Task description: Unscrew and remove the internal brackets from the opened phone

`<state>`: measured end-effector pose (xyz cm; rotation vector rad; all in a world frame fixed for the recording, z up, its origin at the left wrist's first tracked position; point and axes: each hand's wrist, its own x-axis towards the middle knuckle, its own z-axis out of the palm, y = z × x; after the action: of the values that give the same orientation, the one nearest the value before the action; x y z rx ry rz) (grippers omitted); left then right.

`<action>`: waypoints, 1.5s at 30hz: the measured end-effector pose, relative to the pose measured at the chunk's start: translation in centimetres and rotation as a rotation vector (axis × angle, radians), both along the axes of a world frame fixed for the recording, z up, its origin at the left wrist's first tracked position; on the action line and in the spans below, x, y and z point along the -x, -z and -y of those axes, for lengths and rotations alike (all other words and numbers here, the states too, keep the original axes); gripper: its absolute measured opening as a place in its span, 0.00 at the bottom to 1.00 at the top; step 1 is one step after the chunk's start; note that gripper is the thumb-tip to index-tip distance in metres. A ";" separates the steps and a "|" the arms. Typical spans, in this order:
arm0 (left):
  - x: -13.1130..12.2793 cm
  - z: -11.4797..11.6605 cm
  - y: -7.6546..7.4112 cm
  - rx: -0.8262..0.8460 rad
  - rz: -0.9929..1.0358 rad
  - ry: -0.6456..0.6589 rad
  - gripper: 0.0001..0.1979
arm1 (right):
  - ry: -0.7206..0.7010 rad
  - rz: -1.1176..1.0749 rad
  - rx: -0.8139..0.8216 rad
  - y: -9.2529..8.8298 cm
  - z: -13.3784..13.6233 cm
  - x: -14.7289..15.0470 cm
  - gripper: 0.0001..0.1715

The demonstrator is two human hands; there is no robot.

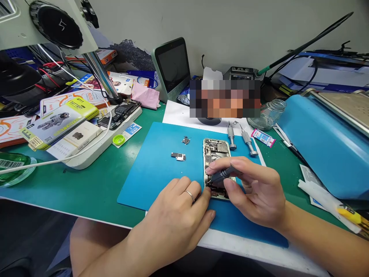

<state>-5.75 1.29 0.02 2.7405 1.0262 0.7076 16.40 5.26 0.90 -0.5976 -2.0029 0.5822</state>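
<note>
An opened phone (211, 157) lies on the blue mat (150, 169), its inner parts bare. In my right hand (259, 192) a dark grey screwdriver (221, 176) is pinched between thumb and fingers, its tip pointing down at the phone's lower left part. My left hand (178, 219), with a ring on one finger, is curled at the phone's lower left edge, the index fingertip pressed on it. Left of the phone lie a small metal-and-black part (178, 156) and a small dark part (186, 140). Where the tool tip meets the phone is partly hidden by my fingers.
Two grey screwdrivers (231, 136) lie beyond the phone, near a glass jar (268, 113). A microscope stand (103, 73) and stacked boxes (62, 115) occupy the left. A screen device (173, 65) stands behind, and a blue-covered machine (314, 142) sits at right.
</note>
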 end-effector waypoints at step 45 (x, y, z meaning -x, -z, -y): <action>0.0 -0.1 -0.1 -0.004 -0.007 0.006 0.17 | 0.080 -0.023 0.012 -0.4 0.4 0.4 0.47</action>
<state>-5.76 1.43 0.09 2.7501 1.0185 0.7004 16.00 4.88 1.26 -0.6724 -1.9453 0.5504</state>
